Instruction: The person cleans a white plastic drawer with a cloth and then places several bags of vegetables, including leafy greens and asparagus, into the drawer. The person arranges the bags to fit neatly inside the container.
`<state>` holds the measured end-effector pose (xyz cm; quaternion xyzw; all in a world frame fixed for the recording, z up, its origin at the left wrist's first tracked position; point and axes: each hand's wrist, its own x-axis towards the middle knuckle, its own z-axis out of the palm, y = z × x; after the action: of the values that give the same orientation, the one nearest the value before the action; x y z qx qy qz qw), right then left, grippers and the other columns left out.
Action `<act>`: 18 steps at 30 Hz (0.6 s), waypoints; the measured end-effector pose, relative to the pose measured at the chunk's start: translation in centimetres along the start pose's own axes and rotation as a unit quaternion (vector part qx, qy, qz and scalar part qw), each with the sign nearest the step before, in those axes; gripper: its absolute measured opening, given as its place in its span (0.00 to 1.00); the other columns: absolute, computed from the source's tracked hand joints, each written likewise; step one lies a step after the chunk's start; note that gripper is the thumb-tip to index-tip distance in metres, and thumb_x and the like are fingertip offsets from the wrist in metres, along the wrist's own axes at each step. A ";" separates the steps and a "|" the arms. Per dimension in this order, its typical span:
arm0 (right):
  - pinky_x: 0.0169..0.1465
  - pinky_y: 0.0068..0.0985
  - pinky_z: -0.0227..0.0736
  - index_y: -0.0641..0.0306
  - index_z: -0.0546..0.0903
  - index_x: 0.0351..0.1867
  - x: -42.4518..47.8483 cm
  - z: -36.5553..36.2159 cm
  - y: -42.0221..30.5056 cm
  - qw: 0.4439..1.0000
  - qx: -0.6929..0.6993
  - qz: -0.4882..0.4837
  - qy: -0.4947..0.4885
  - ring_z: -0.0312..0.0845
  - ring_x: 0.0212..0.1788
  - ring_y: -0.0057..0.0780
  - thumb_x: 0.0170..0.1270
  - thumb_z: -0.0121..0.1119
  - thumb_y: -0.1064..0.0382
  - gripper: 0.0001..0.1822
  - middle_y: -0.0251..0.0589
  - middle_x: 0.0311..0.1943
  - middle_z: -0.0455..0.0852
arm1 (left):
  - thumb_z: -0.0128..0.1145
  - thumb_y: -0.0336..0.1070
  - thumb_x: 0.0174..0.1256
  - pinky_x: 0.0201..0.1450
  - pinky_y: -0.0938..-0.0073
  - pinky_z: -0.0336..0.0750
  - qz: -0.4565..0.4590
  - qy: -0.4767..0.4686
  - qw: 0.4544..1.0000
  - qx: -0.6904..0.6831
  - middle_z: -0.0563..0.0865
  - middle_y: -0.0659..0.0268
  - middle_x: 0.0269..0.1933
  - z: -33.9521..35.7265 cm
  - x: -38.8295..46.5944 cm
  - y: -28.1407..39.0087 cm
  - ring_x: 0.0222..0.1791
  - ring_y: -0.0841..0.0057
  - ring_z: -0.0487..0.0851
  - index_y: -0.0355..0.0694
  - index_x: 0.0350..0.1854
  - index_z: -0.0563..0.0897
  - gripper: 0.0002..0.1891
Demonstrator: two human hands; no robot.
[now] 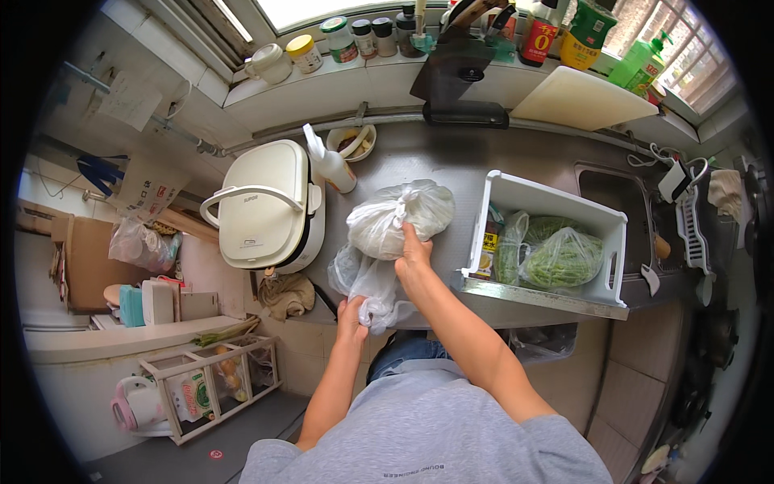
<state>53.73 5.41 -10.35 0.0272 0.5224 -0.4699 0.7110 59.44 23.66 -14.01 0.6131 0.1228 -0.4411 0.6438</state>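
Note:
A full white plastic bag (387, 221), its twisted top gathered in the middle, sits on the steel counter (423, 154). My right hand (416, 253) grips it at its near side; the fingers are partly hidden by the bag. Closer to the counter's front edge, my left hand (352, 323) holds the bunched end of a thin clear plastic bag (372, 290), which reaches up against the white bag. To the right stands a white drawer bin (556, 196) holding a clear bag of green vegetables (565, 257), more bagged greens (513, 251) and a dark packet with a yellow label (487, 248).
A cream Supor rice cooker (263, 209) stands left, beside a white spray bottle (331, 163) and a bowl (370, 151). A cloth (287, 295) lies at the counter edge. Behind are a knife holder (465, 115) and a cutting board (583, 97); the sink (614, 196) is right.

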 end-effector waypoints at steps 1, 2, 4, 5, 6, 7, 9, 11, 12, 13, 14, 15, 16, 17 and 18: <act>0.53 0.36 0.76 0.68 0.64 0.59 0.9 0.0 -0.4 1.000 0.000 0.010 0.023 0.76 0.52 0.37 0.45 0.70 0.71 0.38 0.45 0.52 0.76 | 0.56 0.21 0.50 0.43 0.65 0.80 -0.070 -0.048 0.996 -0.026 0.81 0.57 0.46 0.6 -0.5 1.3 0.41 0.64 0.83 0.32 0.58 0.68 0.28; 0.52 0.37 0.76 0.67 0.65 0.59 1.5 -0.1 -0.5 1.000 0.002 0.006 0.021 0.77 0.51 0.37 0.45 0.70 0.71 0.37 0.44 0.52 0.77 | 0.51 0.19 0.50 0.46 0.65 0.80 -0.066 -0.117 0.991 -0.024 0.80 0.56 0.50 1.1 -1.3 2.5 0.45 0.65 0.83 0.32 0.56 0.69 0.26; 0.51 0.39 0.77 0.64 0.67 0.58 3.9 -0.6 -0.2 1.000 0.013 -0.003 0.005 0.77 0.51 0.37 0.44 0.71 0.71 0.37 0.41 0.52 0.77 | 0.48 0.18 0.50 0.49 0.66 0.79 0.001 -0.115 0.993 0.022 0.80 0.56 0.51 1.5 -1.8 4.3 0.47 0.66 0.82 0.33 0.57 0.70 0.26; 0.51 0.39 0.76 0.63 0.67 0.59 5.1 -0.8 -0.1 1.000 0.021 0.008 -0.008 0.77 0.51 0.37 0.44 0.70 0.72 0.37 0.41 0.52 0.77 | 0.47 0.17 0.49 0.50 0.67 0.79 0.034 -0.114 0.992 0.045 0.80 0.56 0.52 1.4 -1.7 4.8 0.48 0.66 0.82 0.33 0.57 0.70 0.26; 0.52 0.39 0.76 0.61 0.67 0.59 5.8 -0.8 0.0 0.999 0.027 0.020 -0.022 0.76 0.52 0.37 0.44 0.70 0.72 0.37 0.41 0.52 0.77 | 0.45 0.17 0.47 0.52 0.69 0.77 0.042 -0.112 0.990 0.070 0.80 0.57 0.53 0.7 -1.4 4.9 0.49 0.68 0.81 0.35 0.58 0.69 0.29; 0.52 0.39 0.76 0.60 0.67 0.60 6.5 -0.9 0.0 0.998 0.035 0.030 -0.034 0.76 0.52 0.37 0.44 0.70 0.72 0.38 0.40 0.53 0.77 | 0.45 0.16 0.47 0.52 0.70 0.77 0.059 -0.113 0.989 0.082 0.80 0.58 0.52 0.4 -1.4 5.1 0.48 0.69 0.81 0.35 0.57 0.70 0.28; 0.53 0.40 0.74 0.58 0.67 0.61 7.5 -1.2 0.5 1.000 0.006 0.001 -0.022 0.75 0.53 0.37 0.46 0.69 0.74 0.38 0.40 0.53 0.77 | 0.44 0.16 0.47 0.52 0.72 0.76 0.091 -0.115 0.984 0.105 0.81 0.60 0.50 0.1 -1.6 5.9 0.47 0.71 0.82 0.35 0.55 0.72 0.27; 0.54 0.41 0.74 0.58 0.67 0.61 8.0 -1.9 1.1 0.998 -0.037 -0.044 0.003 0.75 0.53 0.37 0.47 0.68 0.74 0.37 0.40 0.53 0.77 | 0.43 0.15 0.48 0.50 0.76 0.75 0.127 -0.133 0.975 0.124 0.83 0.63 0.46 0.3 -2.2 6.7 0.44 0.75 0.81 0.35 0.47 0.76 0.22; 0.55 0.38 0.72 0.59 0.66 0.62 8.3 -2.7 1.2 0.998 -0.045 -0.028 -0.020 0.76 0.53 0.37 0.47 0.68 0.74 0.37 0.41 0.54 0.76 | 0.43 0.14 0.48 0.49 0.78 0.74 0.146 -0.139 0.970 0.134 0.83 0.65 0.43 0.2 -2.6 7.0 0.42 0.77 0.81 0.35 0.44 0.78 0.20; 0.56 0.37 0.71 0.60 0.66 0.63 8.7 -3.4 1.2 0.995 -0.095 -0.021 -0.011 0.75 0.53 0.37 0.48 0.68 0.74 0.38 0.41 0.55 0.76 | 0.43 0.14 0.49 0.48 0.80 0.74 0.155 -0.153 0.966 0.141 0.84 0.67 0.41 0.0 -2.6 7.1 0.40 0.79 0.81 0.36 0.41 0.78 0.19; 0.57 0.36 0.70 0.60 0.65 0.63 9.0 -4.2 1.1 0.990 -0.143 -0.015 -0.002 0.75 0.54 0.37 0.48 0.68 0.73 0.38 0.42 0.55 0.76 | 0.43 0.14 0.49 0.46 0.81 0.74 0.163 -0.169 0.961 0.148 0.84 0.68 0.39 -0.3 -2.6 7.2 0.38 0.81 0.80 0.37 0.38 0.79 0.17; 0.58 0.35 0.68 0.61 0.64 0.64 8.8 -5.1 1.3 0.981 -0.192 -0.006 0.009 0.74 0.55 0.37 0.49 0.69 0.72 0.39 0.42 0.55 0.76 | 0.43 0.14 0.50 0.45 0.82 0.73 0.169 -0.184 0.956 0.157 0.84 0.70 0.37 -0.6 -2.8 7.2 0.36 0.83 0.80 0.38 0.36 0.80 0.16; 0.61 0.31 0.63 0.63 0.63 0.66 7.4 -5.6 1.6 0.960 -0.279 -0.005 0.037 0.70 0.58 0.34 0.52 0.70 0.65 0.39 0.42 0.57 0.75 | 0.45 0.15 0.53 0.42 0.83 0.73 0.157 -0.197 0.959 0.129 0.84 0.72 0.35 -0.7 -3.2 7.6 0.34 0.86 0.79 0.41 0.33 0.80 0.14; 0.62 0.30 0.62 0.63 0.62 0.67 3.6 -5.2 1.2 0.947 -0.320 0.022 -0.004 0.68 0.59 0.32 0.54 0.70 0.60 0.40 0.43 0.58 0.74 | 0.46 0.16 0.54 0.42 0.83 0.73 0.145 -0.196 0.963 0.113 0.84 0.72 0.35 -1.2 -3.9 8.1 0.34 0.86 0.79 0.41 0.33 0.80 0.14; 0.63 0.29 0.60 0.64 0.61 0.67 -0.1 -5.0 0.1 0.932 -0.357 0.044 -0.042 0.66 0.61 0.31 0.55 0.69 0.54 0.42 0.43 0.59 0.72 | 0.46 0.16 0.55 0.41 0.83 0.73 0.132 -0.201 0.966 0.099 0.84 0.73 0.34 -1.4 -4.7 8.8 0.34 0.86 0.79 0.41 0.33 0.80 0.13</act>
<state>50.22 8.21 -12.63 -0.2253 0.6234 -0.2219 0.7151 63.58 25.68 -5.09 0.5831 -0.1355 -0.4759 0.6443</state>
